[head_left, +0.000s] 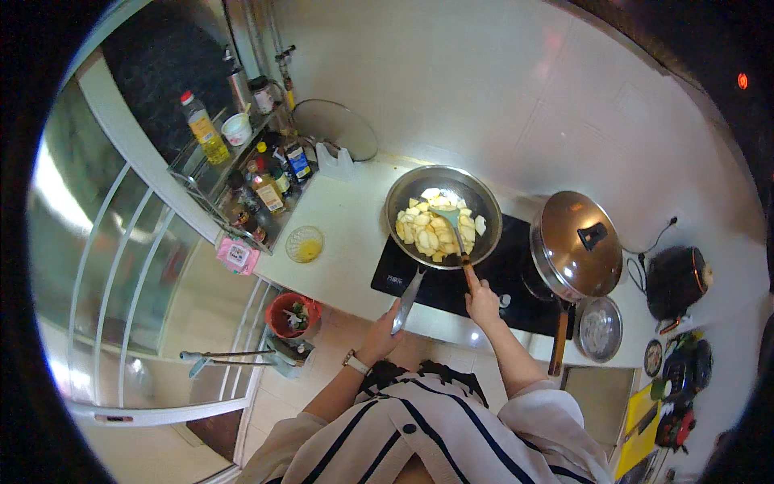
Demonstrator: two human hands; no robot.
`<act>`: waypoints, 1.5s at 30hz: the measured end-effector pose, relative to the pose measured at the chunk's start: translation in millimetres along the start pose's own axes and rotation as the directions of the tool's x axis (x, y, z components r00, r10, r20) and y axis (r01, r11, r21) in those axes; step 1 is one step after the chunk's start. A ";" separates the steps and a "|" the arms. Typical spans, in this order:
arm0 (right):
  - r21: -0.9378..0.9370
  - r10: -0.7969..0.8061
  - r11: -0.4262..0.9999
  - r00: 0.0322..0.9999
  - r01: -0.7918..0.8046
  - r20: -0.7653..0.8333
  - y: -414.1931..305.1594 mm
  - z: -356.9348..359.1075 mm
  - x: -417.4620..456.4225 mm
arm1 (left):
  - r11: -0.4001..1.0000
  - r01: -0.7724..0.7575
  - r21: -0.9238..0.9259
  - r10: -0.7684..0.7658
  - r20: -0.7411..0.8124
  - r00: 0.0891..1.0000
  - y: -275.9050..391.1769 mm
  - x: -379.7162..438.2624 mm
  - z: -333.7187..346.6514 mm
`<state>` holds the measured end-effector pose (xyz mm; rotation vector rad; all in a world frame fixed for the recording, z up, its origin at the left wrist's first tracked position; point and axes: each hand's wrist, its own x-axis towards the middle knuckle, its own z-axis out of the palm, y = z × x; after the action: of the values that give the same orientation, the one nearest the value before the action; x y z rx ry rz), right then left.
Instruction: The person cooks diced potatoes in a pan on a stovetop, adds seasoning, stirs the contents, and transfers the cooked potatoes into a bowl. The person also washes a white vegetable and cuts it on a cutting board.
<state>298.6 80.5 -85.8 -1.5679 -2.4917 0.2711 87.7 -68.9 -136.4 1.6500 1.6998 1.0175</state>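
Observation:
A metal wok [493, 233] sits over the left part of a black glass cooktop [514, 227] and holds many pale yellow, sliced pieces of food [429, 233]. My left hand [382, 334], with a watch on its wrist, grips the wok's metal handle [410, 296]. In my right hand [484, 304] is the wooden handle of a spatula [450, 216], whose greenish head rests among the pieces.
Right of the wok stands a pan with a coppery lid [574, 236], its handle pointing towards me, beside a metal bowl [598, 330]. At left are a glass bowl [304, 244], a rack of bottles [266, 190] and, below, a red bin [284, 314].

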 end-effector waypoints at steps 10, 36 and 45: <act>0.756 0.527 -0.507 0.546 -0.414 0.651 53.9 141.9 -147.8 | 0.973 0.056 -0.224 -0.042 0.065 0.997 8.6 -16.3 -14.4; 0.502 0.633 -0.773 0.535 0.388 0.560 139.3 257.2 -132.0 | 0.986 0.143 0.085 -0.150 0.080 0.985 -3.8 -139.7 -20.8; 0.833 0.738 -0.548 0.511 0.074 0.440 140.9 258.4 -195.3 | 0.990 0.051 0.133 -0.080 0.224 0.971 -9.6 -198.8 28.6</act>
<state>439.1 -50.3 -382.3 -1.1778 -0.0376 1.3422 123.5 -261.2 -182.8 1.7054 1.6803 0.6708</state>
